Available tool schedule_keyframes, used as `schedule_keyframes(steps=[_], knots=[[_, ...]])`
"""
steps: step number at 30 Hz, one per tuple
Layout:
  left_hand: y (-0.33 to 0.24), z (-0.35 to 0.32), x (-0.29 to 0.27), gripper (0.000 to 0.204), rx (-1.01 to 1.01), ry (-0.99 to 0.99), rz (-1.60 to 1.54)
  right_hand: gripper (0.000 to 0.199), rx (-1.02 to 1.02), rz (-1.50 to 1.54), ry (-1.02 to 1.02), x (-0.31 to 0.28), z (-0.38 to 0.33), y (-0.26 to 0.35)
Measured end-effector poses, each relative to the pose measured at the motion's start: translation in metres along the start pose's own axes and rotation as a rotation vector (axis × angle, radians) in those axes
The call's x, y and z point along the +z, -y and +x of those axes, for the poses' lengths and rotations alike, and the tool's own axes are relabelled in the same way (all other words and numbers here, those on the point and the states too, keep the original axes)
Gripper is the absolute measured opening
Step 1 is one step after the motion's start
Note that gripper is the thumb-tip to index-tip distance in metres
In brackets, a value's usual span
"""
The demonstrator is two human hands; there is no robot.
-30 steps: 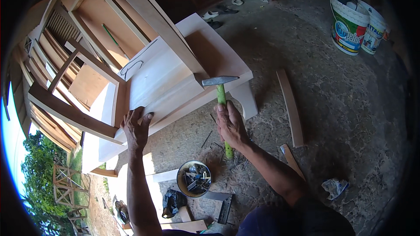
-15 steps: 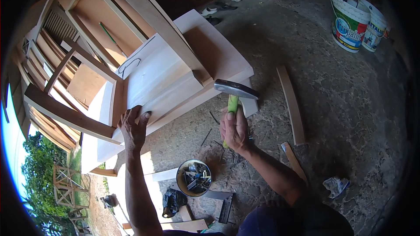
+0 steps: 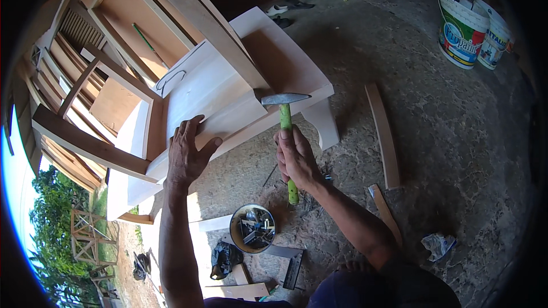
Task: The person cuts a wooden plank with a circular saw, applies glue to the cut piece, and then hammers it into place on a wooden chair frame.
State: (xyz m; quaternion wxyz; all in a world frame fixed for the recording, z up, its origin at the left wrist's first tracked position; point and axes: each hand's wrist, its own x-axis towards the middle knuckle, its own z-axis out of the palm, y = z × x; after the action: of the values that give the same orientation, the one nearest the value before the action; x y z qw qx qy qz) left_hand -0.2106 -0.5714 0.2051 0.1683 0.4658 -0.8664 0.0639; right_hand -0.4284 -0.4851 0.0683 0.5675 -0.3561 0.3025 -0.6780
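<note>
In my right hand (image 3: 295, 157) is a hammer (image 3: 285, 115) with a green handle, the fingers wrapped round it. Its metal head is beside the lower end of a wooden frame leg (image 3: 211, 25); whether they touch I cannot tell. My left hand (image 3: 189, 151) is open, fingers and thumb spread, over the front edge of a pale wooden panel (image 3: 200, 100). Contact between that palm and the wood is hidden. The panel and the upright frame parts rest on a low whitish wooden base (image 3: 285, 48) with a shaped foot (image 3: 322, 122).
A round tin (image 3: 235, 234) of small hardware stands on the rough floor, near a black plastic bag (image 3: 225, 259) and a metal square (image 3: 294, 268). Wooden strips (image 3: 383, 137) lie to the right. Paint buckets (image 3: 461, 34) stand far right; a crumpled plastic bag (image 3: 438, 246) lies nearer.
The hammer has swung left with my right hand, its head now nearer the frame leg's end. My left hand has shifted slightly right, its fingers more spread.
</note>
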Motion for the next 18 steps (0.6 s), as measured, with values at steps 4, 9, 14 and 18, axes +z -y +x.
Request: schedule_keyframes(steps=[4, 9, 14, 18], knots=[[-0.057, 0.049, 0.014, 0.075, 0.138, 0.086, -0.076, 0.037, -0.014, -0.009, 0.009, 0.001, 0.001, 0.003], [-0.080, 0.081, 0.008, 0.070, 0.041, 0.341, -0.176, 0.036, -0.006, -0.010, 0.013, -0.002, 0.004, 0.012], [-0.072, 0.080, 0.007, 0.067, 0.079, 0.334, -0.146, 0.037, -0.045, -0.008, 0.039, -0.004, 0.002, 0.008], [-0.073, 0.082, 0.004, 0.058, 0.048, 0.374, -0.271, 0.035, -0.039, -0.026, 0.007, -0.010, -0.001, 0.009]])
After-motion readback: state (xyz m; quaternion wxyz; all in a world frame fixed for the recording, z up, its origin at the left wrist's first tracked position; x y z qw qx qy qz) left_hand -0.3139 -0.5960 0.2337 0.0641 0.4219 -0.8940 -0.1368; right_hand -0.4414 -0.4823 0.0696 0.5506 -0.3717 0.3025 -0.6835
